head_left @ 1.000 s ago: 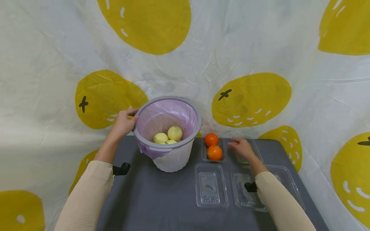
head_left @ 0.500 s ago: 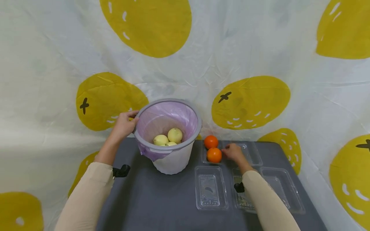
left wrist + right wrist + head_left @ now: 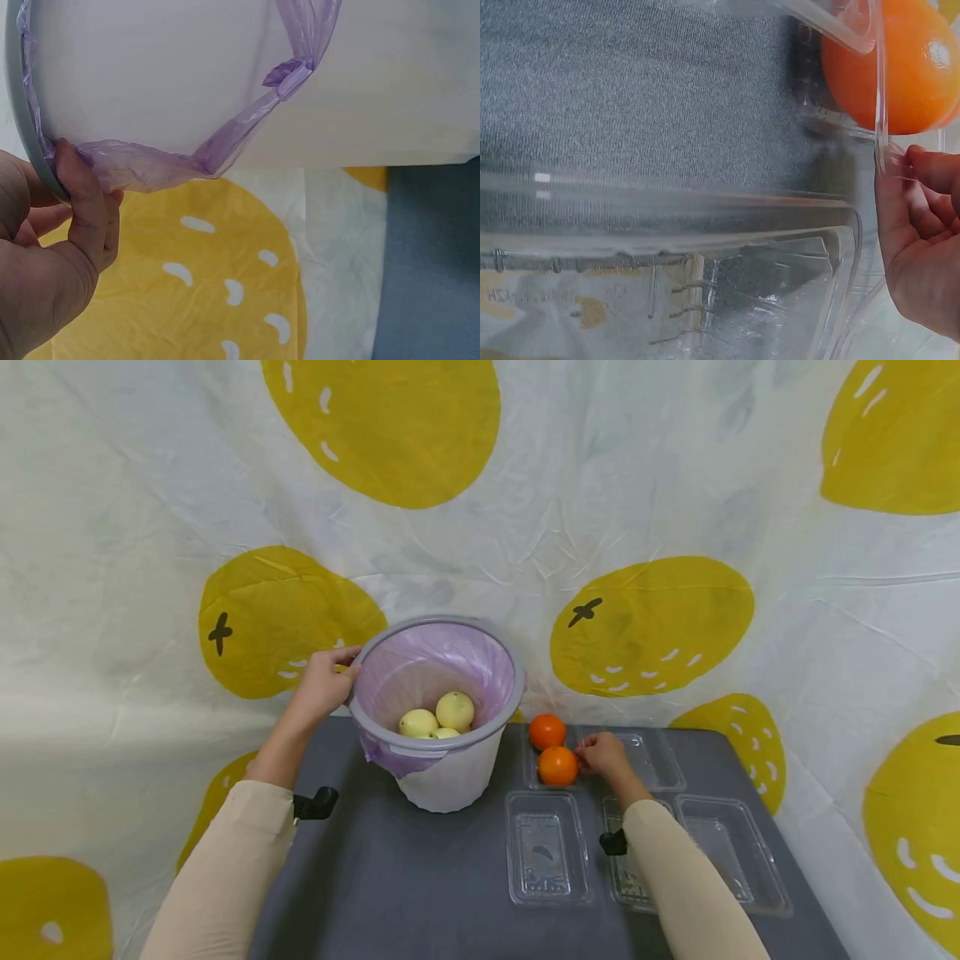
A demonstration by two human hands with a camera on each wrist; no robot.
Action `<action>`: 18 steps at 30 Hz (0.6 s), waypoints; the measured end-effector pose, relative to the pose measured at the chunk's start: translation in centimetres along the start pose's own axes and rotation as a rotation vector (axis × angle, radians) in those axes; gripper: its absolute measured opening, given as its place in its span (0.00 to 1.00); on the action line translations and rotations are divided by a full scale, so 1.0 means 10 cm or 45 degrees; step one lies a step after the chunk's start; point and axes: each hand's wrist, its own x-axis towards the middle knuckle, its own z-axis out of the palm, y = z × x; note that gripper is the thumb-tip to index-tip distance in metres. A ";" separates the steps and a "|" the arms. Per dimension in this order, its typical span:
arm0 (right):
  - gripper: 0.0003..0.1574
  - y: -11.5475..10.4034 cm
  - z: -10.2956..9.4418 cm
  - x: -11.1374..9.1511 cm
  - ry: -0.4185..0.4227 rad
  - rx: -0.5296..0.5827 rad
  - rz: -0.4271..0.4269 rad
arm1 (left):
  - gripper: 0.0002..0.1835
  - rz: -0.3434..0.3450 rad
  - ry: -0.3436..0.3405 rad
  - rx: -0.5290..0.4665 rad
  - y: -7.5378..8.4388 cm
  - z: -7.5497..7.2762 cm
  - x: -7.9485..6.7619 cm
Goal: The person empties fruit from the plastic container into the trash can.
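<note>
My left hand (image 3: 321, 685) grips the grey rim of a white bucket (image 3: 450, 781) lined with a purple plastic bag (image 3: 150, 161); in the left wrist view its fingers are curled over that rim. Several pale yellow round fruits (image 3: 455, 711) lie inside. To the right, two oranges (image 3: 557, 767) sit in a clear plastic container (image 3: 528, 768). Beside them, my right hand (image 3: 604, 755) pinches a thin clear plastic edge (image 3: 881, 90) between thumb and fingers, close to one orange. Whether that edge belongs to the oranges' container or its lid, I cannot tell.
Clear plastic trays lie on the dark grey table (image 3: 420, 877): one tray (image 3: 547, 852) in front of the oranges, a two-part one (image 3: 727, 852) partly under my right forearm, another (image 3: 652, 760) behind. A lemon-print cloth (image 3: 480, 552) hangs at the back.
My right hand has moved left, from over the back right tray to beside the oranges, and now pinches the clear plastic edge. My left hand stays on the bucket rim.
</note>
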 end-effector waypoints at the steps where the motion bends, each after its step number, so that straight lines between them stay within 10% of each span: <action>1: 0.05 -0.01 0.00 -0.01 -0.009 0.057 0.014 | 0.25 -0.001 -0.002 -0.001 0.00 0.00 0.00; 8: 0.12 -0.06 -0.03 -0.09 -0.069 0.310 0.034 | 0.25 0.011 -0.007 0.002 0.01 0.00 0.01; 18: 0.14 -0.25 -0.23 -0.27 -0.129 0.311 -0.006 | 0.24 0.038 0.037 0.047 0.00 0.01 0.02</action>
